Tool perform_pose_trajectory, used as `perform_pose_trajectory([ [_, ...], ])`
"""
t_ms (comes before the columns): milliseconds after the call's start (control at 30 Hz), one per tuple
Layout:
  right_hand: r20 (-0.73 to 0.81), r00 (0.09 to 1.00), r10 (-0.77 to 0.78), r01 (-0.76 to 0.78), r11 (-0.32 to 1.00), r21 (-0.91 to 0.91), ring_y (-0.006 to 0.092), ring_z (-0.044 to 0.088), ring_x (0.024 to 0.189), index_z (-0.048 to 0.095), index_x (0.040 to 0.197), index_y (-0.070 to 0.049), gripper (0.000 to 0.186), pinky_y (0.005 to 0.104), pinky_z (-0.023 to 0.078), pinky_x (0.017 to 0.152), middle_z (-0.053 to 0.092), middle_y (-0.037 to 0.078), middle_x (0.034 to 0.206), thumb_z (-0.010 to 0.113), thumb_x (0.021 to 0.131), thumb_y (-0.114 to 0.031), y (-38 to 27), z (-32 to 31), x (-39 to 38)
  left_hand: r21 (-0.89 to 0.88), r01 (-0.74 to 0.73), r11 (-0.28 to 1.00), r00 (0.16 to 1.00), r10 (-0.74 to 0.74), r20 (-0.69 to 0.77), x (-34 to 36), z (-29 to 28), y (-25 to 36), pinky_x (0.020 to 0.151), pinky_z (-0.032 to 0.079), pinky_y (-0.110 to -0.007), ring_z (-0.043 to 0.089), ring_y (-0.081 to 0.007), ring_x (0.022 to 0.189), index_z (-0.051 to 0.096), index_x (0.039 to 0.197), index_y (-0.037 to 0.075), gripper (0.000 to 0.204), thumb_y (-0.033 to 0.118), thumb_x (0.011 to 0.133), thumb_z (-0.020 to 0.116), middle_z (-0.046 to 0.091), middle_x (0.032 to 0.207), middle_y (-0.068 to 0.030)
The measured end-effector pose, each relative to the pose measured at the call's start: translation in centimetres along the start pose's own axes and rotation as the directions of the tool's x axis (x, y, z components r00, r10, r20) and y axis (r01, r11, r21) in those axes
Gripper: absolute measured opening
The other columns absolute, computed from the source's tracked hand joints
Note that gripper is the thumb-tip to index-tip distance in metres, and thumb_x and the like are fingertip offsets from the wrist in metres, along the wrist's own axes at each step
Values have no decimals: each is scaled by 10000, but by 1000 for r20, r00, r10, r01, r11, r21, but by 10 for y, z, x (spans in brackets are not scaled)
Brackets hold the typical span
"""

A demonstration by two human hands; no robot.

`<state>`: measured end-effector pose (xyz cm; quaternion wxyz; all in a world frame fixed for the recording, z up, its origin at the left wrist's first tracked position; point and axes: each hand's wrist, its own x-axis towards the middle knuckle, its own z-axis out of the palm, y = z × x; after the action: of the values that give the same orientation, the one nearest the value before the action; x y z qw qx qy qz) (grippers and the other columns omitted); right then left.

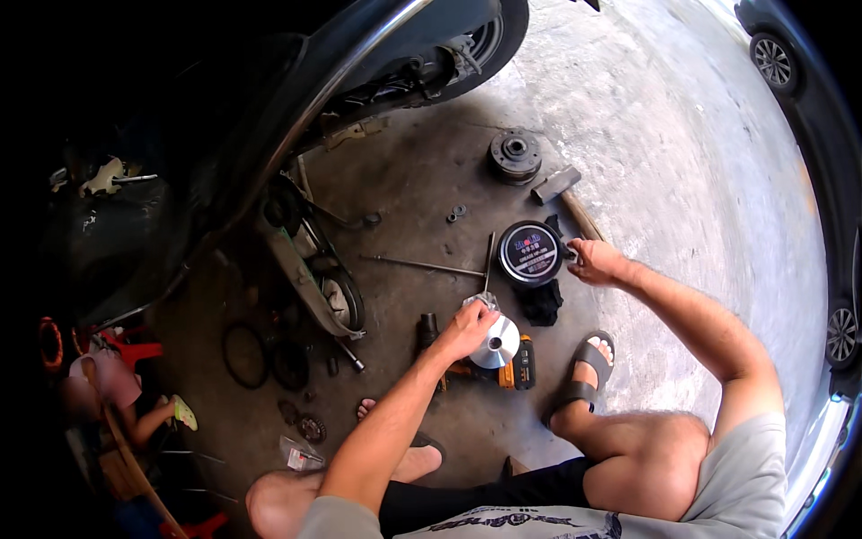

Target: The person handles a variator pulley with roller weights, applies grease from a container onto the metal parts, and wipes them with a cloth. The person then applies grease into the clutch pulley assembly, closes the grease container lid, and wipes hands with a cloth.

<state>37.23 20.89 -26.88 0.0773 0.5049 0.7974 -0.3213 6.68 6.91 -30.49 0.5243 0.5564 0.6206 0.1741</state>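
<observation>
Pinching the silver disc at its upper-left edge above the drill, the left hand is nearly closed; the round tub, lacking a long axis, lies ahead-right, beside the nearer right hand, fingers curled, grip unclear.

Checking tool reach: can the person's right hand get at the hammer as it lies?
Likely yes: the right hand looks close by the handle end of the hammer, with nothing seen lying between. That hand is at the edge of the round black tin, though, and may need freeing first.
</observation>
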Motion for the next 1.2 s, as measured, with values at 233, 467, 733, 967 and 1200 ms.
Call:
perform_pose_trajectory([
  [233, -15, 987, 161, -152, 959, 240, 420, 653, 1054, 658, 1138, 30, 423, 470, 517, 946, 689, 278, 1024, 569, 732, -49, 20, 58, -66, -46, 25, 999, 995, -29, -96, -15, 21, -17, 882, 479, -388, 618, -302, 975, 611, 945, -22, 369, 343, 998, 593, 631, 1023, -181],
  [467, -100, 956, 275, -223, 907, 358, 475, 659, 904, 526, 1009, 36, 257, 542, 533, 809, 661, 311, 906, 639, 806, -73, -5, 137, -90, -17, 41, 999, 992, -43, -122, -5, 8, -42, 965, 450, -380, 596, -315, 1076, 608, 942, -26, 341, 312, 988, 602, 612, 1146, -196],
  [733, -326, 944, 55, -52, 998, 21, 442, 645, 750, 514, 943, 2, 104, 512, 542, 643, 533, 251, 959, 554, 848, -9, -3, 154, -80, -213, 8, 977, 986, -43, -160, -9, 1, -53, 964, 456, -347, 599, -231, 1088, 620, 975, 2, 263, 264, 993, 606, 647, 1201, -136],
  [967, -368, 926, 83, -93, 996, -10, 373, 584, 1034, 560, 1055, -19, 292, 500, 476, 876, 532, 203, 1062, 701, 830, -141, -27, 110, -82, -404, 80, 911, 992, -113, -59, -10, -11, -26, 659, 445, -247, 516, -68, 748, 634, 1001, 49, 209, 255, 1008, 603, 588, 828, 28],
  [1200, -455, 887, -77, 28, 993, -113, 444, 397, 1360, 448, 1435, -35, 796, 508, 371, 1113, 396, 272, 1482, 809, 786, -321, -62, 18, -35, -353, 38, 935, 998, -51, -27, 16, 11, -11, 603, 428, -240, 523, -52, 685, 644, 994, 25, 185, 209, 973, 644, 603, 762, 28],
])
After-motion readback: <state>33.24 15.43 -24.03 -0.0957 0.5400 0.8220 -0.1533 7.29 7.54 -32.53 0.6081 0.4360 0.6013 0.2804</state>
